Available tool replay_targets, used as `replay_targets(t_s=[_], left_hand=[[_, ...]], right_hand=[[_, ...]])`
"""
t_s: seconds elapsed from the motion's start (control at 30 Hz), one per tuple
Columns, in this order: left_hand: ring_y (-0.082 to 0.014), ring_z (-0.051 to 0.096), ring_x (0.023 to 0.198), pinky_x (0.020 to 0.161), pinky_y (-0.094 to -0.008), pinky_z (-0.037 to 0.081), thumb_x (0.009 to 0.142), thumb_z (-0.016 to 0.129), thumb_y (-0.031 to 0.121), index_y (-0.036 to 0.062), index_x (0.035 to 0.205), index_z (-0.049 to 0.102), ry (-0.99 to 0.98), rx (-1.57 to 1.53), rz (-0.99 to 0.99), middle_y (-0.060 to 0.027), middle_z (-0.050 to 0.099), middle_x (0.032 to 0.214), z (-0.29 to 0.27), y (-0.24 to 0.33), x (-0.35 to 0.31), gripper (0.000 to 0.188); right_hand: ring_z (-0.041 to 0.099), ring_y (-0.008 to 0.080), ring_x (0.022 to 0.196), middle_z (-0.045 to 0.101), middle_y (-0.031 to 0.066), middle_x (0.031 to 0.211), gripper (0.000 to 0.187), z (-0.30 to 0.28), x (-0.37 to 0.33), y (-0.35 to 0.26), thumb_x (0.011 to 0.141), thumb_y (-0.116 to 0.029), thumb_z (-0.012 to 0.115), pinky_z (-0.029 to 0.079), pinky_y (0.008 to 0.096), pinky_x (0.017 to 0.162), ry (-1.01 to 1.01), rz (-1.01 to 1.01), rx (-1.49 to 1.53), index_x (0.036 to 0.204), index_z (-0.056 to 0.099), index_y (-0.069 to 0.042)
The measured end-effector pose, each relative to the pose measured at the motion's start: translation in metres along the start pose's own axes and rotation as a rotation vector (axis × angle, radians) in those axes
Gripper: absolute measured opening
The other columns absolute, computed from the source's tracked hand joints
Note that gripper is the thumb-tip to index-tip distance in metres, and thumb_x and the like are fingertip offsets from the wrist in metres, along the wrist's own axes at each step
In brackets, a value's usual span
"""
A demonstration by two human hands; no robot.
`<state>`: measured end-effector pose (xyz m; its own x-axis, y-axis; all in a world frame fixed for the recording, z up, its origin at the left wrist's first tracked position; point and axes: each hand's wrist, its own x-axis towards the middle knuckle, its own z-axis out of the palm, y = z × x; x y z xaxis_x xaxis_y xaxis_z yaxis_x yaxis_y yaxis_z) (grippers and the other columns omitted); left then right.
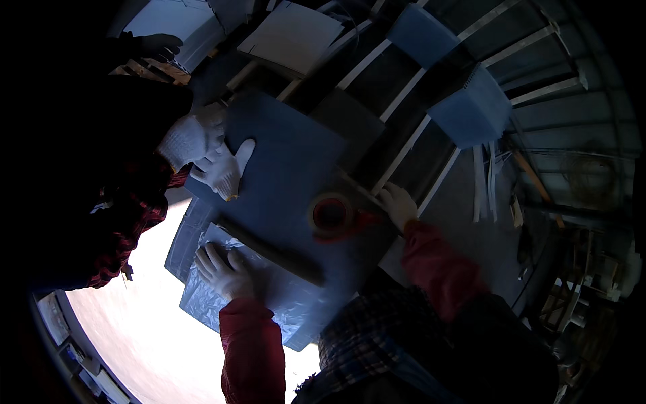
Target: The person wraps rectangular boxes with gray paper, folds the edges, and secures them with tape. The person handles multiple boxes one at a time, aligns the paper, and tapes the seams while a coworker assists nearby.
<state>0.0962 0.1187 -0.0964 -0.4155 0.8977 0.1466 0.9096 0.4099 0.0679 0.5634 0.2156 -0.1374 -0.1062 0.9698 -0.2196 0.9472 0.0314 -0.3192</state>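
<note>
My left hand (225, 273), in a white glove, lies flat with spread fingers on crinkled clear plastic film (296, 320) at the table's near left. Beside it a dark, long, narrow strip (269, 252) lies slantwise. My right hand (398, 206), also gloved, rests at the right edge of the dark blue-grey board (289, 161); its fingers reach out, holding nothing I can make out. Just left of it sits a tape roll on a red dispenser (330, 215). Across the board, a co-worker's gloved hand (195, 135) is next to a white knit glove (221, 168) with a yellow-edged cuff.
Pale rails (407, 151) run away beyond the board. Two blue box-shaped blocks (471, 108) sit on them. A flat white carton (293, 37) lies at the back. Another dark-gloved hand (160, 47) shows at far left. White strips (481, 182) hang at the right.
</note>
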Motion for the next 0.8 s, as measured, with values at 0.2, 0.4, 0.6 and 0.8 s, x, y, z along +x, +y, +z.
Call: replay_targets(t_s=[0.2,0.4,0.6,0.8], left_hand=[[-0.0426,0.034,0.151,0.123,-0.057,0.026,0.105,0.051,0.047,0.0115,0.157,0.043,-0.02,0.036,-0.019,-0.021,0.039,0.163,0.002,0.0,0.001,0.064],[-0.0409,0.035,0.151,0.123,-0.0559,0.028,0.106,0.05,0.047,0.0124,0.158,0.043,-0.017,0.106,-0.016,-0.0183,0.041,0.162,0.01,-0.007,0.003,0.062],[-0.0411,0.036,0.15,0.123,-0.0538,0.03,0.107,0.047,0.049,0.0108,0.156,0.044,-0.018,0.119,-0.019,-0.0187,0.041,0.162,0.009,-0.01,0.001,0.062],[-0.0398,0.034,0.151,0.125,-0.0524,0.028,0.108,0.045,0.048,0.0107,0.156,0.043,-0.023,0.071,-0.008,-0.0185,0.039,0.163,0.008,-0.007,0.002,0.061]], right_hand=[[0.06,0.0444,0.123,0.061,0.0254,0.138,0.039,0.03,-0.051,0.038,0.106,-0.017,0.044,0.048,0.0476,0.104,-0.135,0.264,0.337,0.14,0.058,-0.003],[0.066,0.0397,0.115,0.064,0.0243,0.136,0.038,0.045,-0.081,0.044,0.103,-0.011,0.047,0.054,0.0453,0.093,-0.212,0.365,0.39,0.137,0.06,-0.002],[0.064,0.0359,0.122,0.066,0.0167,0.137,0.038,0.089,-0.134,0.051,0.103,-0.019,0.049,0.05,0.044,0.106,-0.432,0.07,-0.093,0.135,0.065,-0.007],[0.069,0.038,0.108,0.071,0.02,0.122,0.038,0.079,-0.169,0.016,0.108,-0.037,0.046,0.052,0.0462,0.098,-0.522,0.501,0.342,0.121,0.07,-0.009]])
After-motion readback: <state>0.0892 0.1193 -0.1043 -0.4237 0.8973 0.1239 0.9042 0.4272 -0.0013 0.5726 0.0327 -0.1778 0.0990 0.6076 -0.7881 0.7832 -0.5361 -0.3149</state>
